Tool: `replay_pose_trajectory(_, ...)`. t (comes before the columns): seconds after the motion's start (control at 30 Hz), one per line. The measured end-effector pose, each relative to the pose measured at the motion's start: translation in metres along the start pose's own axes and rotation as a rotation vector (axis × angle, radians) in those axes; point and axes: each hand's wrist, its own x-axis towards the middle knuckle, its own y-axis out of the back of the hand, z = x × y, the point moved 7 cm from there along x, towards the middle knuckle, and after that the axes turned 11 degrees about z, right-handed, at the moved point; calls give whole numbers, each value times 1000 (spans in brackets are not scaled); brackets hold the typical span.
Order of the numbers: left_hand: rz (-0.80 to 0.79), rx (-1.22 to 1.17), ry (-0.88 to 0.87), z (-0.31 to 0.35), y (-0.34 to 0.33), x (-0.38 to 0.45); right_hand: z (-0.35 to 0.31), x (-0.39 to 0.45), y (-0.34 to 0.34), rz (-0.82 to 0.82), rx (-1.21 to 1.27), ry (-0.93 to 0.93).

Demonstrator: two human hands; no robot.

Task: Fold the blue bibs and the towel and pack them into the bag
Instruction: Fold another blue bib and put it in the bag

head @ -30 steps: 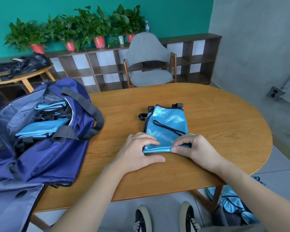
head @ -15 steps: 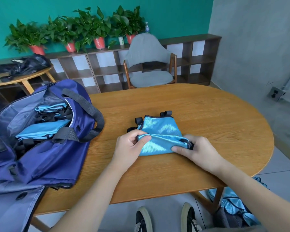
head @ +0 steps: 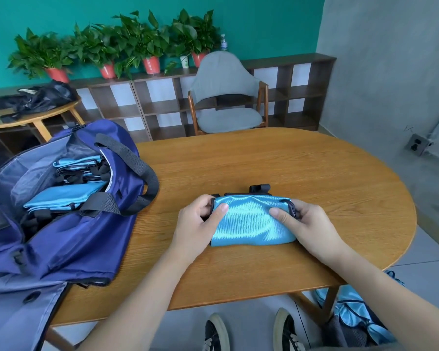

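Observation:
A shiny blue bib point(head: 251, 221) with black trim lies folded into a small rectangle on the wooden table point(head: 314, 178), black straps sticking out at its far edge. My left hand point(head: 198, 224) grips its left end, thumb on top. My right hand point(head: 307, 226) grips its right end the same way. A navy bag point(head: 61, 231) lies open at the table's left, with several folded blue bibs point(head: 61, 196) stacked inside. I see no towel.
More blue fabric point(head: 357, 312) is piled on the floor by the table's right leg. A grey chair point(head: 226, 97) stands behind the table, before low shelves with potted plants. A small round table point(head: 33, 117) with a black bag is far left.
Both hands folded the bib's near half away over itself, making a shorter, wider bundle. The hands moved from the near edge to the bundle's two ends.

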Motion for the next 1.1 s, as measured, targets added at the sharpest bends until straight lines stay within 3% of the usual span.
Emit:
replay_pose_trajectory(0.27, 61, 36, 72, -11, 1, 6, 3, 7, 1, 23, -161, -66)
replay_pose_trajectory(0.4, 148, 139, 100, -12, 6, 9, 7, 11, 9, 195, -292, -87)
replay_pose_trajectory(0.5, 153, 247, -42, -5, 7, 9, 9, 12, 9, 251, -307, -127)
replay_pose_trajectory(0.63, -27, 392, -352, 3, -12, 2, 10, 11, 11, 312, -277, -179)
replay_pose_trajectory(0.77, -118, 499, -319, -4, -23, 0, 11, 8, 16, 357, -168, -178)
replay_pose_trajectory(0.97, 56, 613, -392, 5, -17, -1, 10, 5, 11, 361, -398, -107)
replay_pose_trajectory(1.1, 110, 506, -580, 22, -13, -13, 14, 8, -2, 173, -687, -151)
